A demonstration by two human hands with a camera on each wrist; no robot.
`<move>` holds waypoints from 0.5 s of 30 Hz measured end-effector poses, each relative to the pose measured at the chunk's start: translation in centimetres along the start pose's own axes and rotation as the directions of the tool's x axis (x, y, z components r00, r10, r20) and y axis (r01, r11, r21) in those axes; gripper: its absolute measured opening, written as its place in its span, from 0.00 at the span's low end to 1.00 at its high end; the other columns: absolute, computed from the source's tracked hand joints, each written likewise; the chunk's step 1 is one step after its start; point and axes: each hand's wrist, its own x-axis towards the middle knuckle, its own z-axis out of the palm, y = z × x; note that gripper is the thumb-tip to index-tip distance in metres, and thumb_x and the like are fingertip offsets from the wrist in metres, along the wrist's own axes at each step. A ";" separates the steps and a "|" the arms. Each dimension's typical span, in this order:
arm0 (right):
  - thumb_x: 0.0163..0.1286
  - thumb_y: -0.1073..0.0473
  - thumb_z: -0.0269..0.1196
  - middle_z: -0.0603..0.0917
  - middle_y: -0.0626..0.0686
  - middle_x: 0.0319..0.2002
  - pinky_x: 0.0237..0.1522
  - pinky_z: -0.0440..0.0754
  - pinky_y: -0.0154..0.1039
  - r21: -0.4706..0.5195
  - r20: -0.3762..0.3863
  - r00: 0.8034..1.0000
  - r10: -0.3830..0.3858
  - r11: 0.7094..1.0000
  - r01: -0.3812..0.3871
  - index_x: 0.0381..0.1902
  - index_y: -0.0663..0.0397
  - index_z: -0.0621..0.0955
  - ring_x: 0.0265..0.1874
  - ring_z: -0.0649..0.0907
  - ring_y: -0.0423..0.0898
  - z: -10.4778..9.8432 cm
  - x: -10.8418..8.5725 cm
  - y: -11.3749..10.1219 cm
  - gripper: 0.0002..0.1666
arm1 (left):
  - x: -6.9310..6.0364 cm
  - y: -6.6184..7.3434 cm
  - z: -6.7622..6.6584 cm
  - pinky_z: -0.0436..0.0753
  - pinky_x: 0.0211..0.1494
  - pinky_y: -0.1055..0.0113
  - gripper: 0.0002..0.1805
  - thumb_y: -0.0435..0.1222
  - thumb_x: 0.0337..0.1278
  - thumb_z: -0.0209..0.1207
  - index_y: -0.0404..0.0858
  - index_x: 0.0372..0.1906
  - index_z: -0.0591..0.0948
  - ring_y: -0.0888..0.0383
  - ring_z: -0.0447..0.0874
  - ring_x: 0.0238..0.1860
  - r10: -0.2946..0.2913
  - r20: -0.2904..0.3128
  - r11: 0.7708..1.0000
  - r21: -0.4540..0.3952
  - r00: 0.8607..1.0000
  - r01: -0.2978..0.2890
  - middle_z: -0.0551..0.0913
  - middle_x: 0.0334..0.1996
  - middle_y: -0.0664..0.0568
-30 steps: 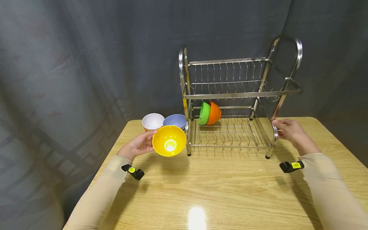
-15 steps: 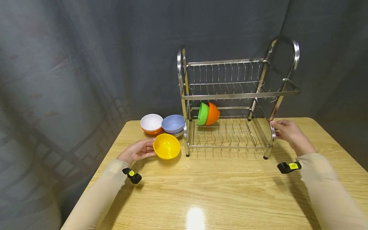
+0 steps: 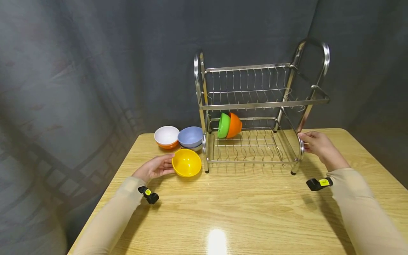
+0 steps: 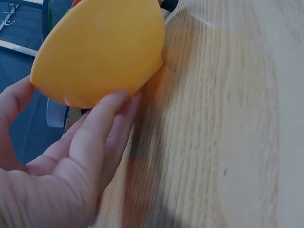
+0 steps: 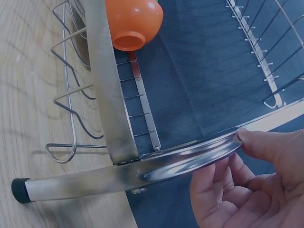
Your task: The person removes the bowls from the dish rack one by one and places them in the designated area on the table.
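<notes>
My left hand (image 3: 156, 167) pinches a yellow bowl (image 3: 186, 163) by its left side, thumb at the rim and fingers under the outer wall. The bowl tilts with its mouth facing me, low over the table just left of the rack's front leg. In the left wrist view its foot is close to the wood; whether it touches is unclear. At the other end, my right hand (image 3: 322, 147) grips the curved side tube of a two-tier metal dish rack (image 3: 264, 105). A green bowl (image 3: 224, 125) and an orange bowl (image 3: 236, 125) stand on edge, nested, in the lower tier's back left.
Behind the yellow bowl sit a white bowl with an orange outside (image 3: 167, 135) and a blue bowl (image 3: 190, 137), which rests on another bowl beside the rack's left end. A dark curtain (image 3: 95, 71) hangs behind the wooden table (image 3: 248, 212).
My left hand has lowered the yellow bowl towards the table, uncovering more of the white and blue bowls, then shifted slightly right. The right hand keeps its grip on the rack.
</notes>
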 end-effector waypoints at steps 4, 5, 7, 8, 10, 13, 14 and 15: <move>0.78 0.50 0.43 0.73 0.48 0.34 0.32 0.82 0.25 0.001 -0.001 1.000 0.001 1.000 -0.001 0.54 0.82 0.65 0.29 0.75 0.31 0.0 0.0 -0.1 0.32 | 0.2 0.0 0.1 0.87 0.42 0.65 0.13 0.42 0.70 0.52 0.37 0.47 0.74 0.54 0.83 0.36 -0.011 -0.019 1.000 0.002 1.000 0.011 0.81 0.35 0.47; 0.78 0.50 0.43 0.73 0.48 0.34 0.32 0.82 0.26 0.002 -0.001 1.000 0.002 1.000 -0.002 0.54 0.82 0.65 0.29 0.75 0.31 0.0 0.0 -0.1 0.31 | 0.2 -0.1 0.1 0.87 0.42 0.65 0.13 0.43 0.70 0.52 0.36 0.47 0.74 0.54 0.83 0.36 -0.016 -0.027 1.000 0.006 1.000 0.016 0.81 0.35 0.47; 0.79 0.50 0.43 0.73 0.48 0.34 0.32 0.82 0.26 -0.002 -0.001 1.000 0.002 1.000 -0.002 0.54 0.81 0.65 0.29 0.75 0.31 0.0 0.0 -0.1 0.31 | 0.3 -0.1 0.2 0.87 0.42 0.66 0.17 0.44 0.69 0.52 0.33 0.49 0.73 0.54 0.82 0.35 -0.024 -0.037 1.000 0.016 0.999 0.024 0.79 0.35 0.46; 0.79 0.50 0.43 0.73 0.48 0.34 0.32 0.82 0.25 -0.004 0.000 1.000 0.002 1.000 -0.002 0.54 0.81 0.65 0.29 0.75 0.31 0.0 0.0 -0.1 0.31 | 0.3 -0.1 0.2 0.87 0.42 0.66 0.18 0.44 0.69 0.52 0.32 0.50 0.72 0.53 0.82 0.36 -0.028 -0.046 0.999 0.016 0.999 0.029 0.78 0.36 0.45; 0.79 0.50 0.43 0.73 0.52 0.36 0.32 0.82 0.25 -0.005 0.004 1.000 0.005 1.000 -0.005 0.55 0.82 0.64 0.29 0.75 0.31 0.0 0.0 -0.1 0.32 | 0.4 -0.1 0.3 0.87 0.43 0.65 0.22 0.44 0.69 0.52 0.29 0.53 0.70 0.53 0.82 0.36 -0.040 -0.059 0.999 0.019 0.997 0.041 0.77 0.37 0.43; 0.79 0.50 0.42 0.73 0.60 0.42 0.33 0.81 0.24 -0.012 0.011 1.000 0.012 1.000 -0.012 0.58 0.83 0.62 0.30 0.75 0.29 0.0 0.0 -0.1 0.34 | 0.5 -0.1 0.5 0.87 0.44 0.64 0.25 0.45 0.70 0.50 0.28 0.57 0.68 0.53 0.83 0.36 -0.052 -0.045 0.998 0.033 0.998 0.053 0.76 0.38 0.42; 0.79 0.49 0.42 0.72 0.62 0.44 0.34 0.81 0.23 -0.014 0.014 1.000 0.014 1.000 -0.014 0.59 0.84 0.62 0.30 0.74 0.29 0.0 0.0 -0.1 0.35 | 0.4 -0.1 0.5 0.87 0.44 0.64 0.25 0.45 0.70 0.49 0.28 0.58 0.68 0.53 0.83 0.36 -0.053 -0.033 0.998 0.034 0.998 0.054 0.77 0.38 0.42; 0.79 0.49 0.42 0.71 0.62 0.45 0.34 0.81 0.23 -0.014 0.014 1.000 0.015 1.000 -0.014 0.59 0.84 0.62 0.30 0.74 0.29 0.0 -0.1 -0.1 0.35 | 0.5 -0.1 0.5 0.87 0.45 0.64 0.24 0.44 0.70 0.49 0.28 0.57 0.68 0.53 0.83 0.36 -0.053 -0.020 0.998 0.036 0.998 0.054 0.77 0.38 0.43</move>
